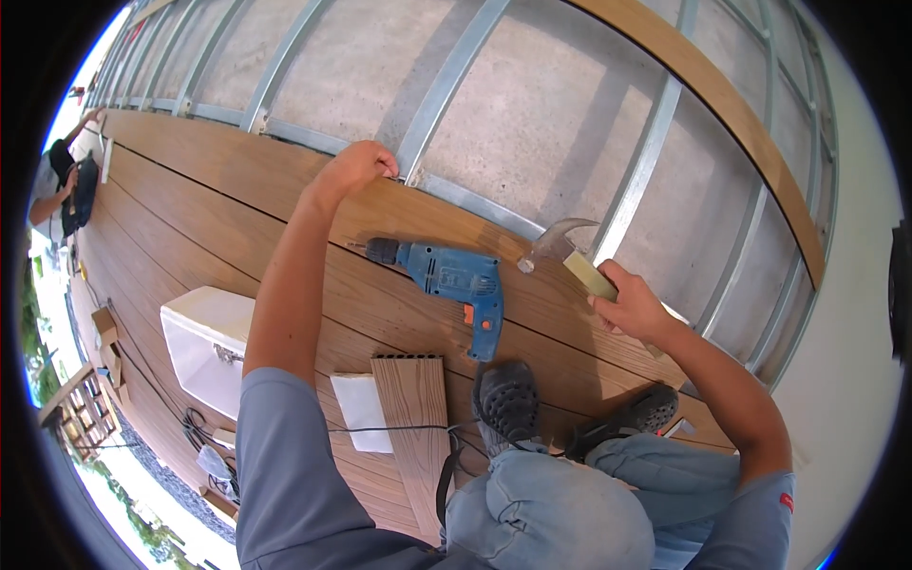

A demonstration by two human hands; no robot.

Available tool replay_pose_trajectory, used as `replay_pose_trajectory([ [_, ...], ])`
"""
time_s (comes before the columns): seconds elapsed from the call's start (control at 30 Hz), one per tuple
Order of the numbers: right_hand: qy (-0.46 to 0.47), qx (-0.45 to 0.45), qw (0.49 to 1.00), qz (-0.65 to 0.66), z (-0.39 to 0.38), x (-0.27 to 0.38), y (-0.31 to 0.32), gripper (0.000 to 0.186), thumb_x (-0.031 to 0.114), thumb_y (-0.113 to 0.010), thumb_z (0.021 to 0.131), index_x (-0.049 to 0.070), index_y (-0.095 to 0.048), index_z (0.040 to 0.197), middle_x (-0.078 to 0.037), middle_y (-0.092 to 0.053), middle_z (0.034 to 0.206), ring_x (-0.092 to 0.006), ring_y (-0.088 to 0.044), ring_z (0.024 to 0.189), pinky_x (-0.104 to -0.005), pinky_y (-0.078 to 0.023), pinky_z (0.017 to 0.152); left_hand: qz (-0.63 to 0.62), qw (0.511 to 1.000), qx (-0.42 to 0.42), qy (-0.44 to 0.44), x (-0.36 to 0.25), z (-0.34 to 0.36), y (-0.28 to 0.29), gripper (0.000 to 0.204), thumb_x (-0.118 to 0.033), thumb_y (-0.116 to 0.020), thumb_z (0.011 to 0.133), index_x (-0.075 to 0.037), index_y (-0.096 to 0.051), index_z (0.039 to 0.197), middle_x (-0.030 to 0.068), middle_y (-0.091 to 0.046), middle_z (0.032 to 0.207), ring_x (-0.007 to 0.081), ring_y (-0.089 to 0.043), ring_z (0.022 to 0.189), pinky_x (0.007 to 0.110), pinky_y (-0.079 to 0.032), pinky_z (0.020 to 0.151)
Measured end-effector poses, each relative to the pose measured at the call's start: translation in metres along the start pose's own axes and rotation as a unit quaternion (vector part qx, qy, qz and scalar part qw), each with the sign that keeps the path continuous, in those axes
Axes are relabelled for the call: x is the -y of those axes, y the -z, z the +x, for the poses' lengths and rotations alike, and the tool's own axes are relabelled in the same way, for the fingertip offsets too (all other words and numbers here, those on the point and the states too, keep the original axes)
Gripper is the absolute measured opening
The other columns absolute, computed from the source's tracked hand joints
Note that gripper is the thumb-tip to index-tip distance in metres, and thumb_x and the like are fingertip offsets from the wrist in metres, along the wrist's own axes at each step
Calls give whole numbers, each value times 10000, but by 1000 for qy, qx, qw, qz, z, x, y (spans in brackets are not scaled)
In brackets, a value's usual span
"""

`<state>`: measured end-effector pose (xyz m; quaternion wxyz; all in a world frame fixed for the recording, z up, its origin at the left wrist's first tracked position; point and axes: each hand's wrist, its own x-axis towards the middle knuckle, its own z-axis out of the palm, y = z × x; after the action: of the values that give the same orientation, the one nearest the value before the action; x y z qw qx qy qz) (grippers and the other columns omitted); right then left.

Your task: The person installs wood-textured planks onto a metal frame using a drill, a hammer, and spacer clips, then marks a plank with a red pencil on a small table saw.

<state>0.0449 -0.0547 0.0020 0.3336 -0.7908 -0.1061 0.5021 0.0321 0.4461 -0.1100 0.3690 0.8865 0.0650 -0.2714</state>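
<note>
My left hand (359,168) reaches to the far edge of a brown decking board (456,217), where a metal joist (448,90) meets it. Its fingers are pinched together at that edge; whatever small thing they may hold is hidden. In my right hand (629,302) is a claw hammer (556,245), gripped by its pale handle, with the head over the board's edge to the right. Between my arms a blue power drill (454,274) lies on its side on the boards, its chuck pointing left and a bit fitted.
A white bin (204,347) stands left of my left arm. A grooved board offcut (416,418) lies near my feet, crossed by a black cord (385,429). Open metal framing extends beyond the deck, with a loose board (712,95) across it. Another person (62,185) works at far left.
</note>
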Motion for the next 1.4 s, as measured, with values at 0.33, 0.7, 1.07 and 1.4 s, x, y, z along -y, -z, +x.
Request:
replay_pose_trajectory([
  [0.33, 99, 19, 990, -104, 151, 151, -6, 316, 273, -572, 998, 40, -579, 1212, -115, -640, 742, -201, -607, 547, -363, -506, 510, -59, 983, -165, 54, -12, -39, -3, 206, -103, -615, 984, -38, -707, 1156, 135, -711, 1190, 267, -672, 1068, 347, -500, 933],
  [0.7, 115, 66, 978, -160, 203, 192, -21, 349, 311, -538, 1030, 93, -624, 1289, -94, -595, 724, -173, -565, 505, -329, -475, 443, 174, 877, -447, 3, 56, -140, -76, 323, -127, -537, 1036, -56, -637, 1334, 101, -573, 1458, 295, -502, 1379, 402, -388, 1154],
  [1.07, 105, 66, 987, -102, 209, 184, -30, 374, 297, -534, 1050, 114, -591, 1372, -41, -527, 681, -128, -486, 489, -306, -430, 434, 187, 846, -499, 15, 52, -136, -82, 360, -50, -579, 968, -60, -656, 1320, 95, -606, 1426, 274, -539, 1358, 406, -416, 1154],
  [1.4, 70, 41, 994, 71, 235, 215, -28, 454, 225, -467, 1068, 92, -458, 1501, -29, -508, 768, -80, -439, 509, -265, -425, 444, 179, 845, -503, 29, 51, -139, -87, 396, -48, -579, 937, -81, -665, 1322, 88, -613, 1419, 259, -557, 1346, 382, -430, 1150],
])
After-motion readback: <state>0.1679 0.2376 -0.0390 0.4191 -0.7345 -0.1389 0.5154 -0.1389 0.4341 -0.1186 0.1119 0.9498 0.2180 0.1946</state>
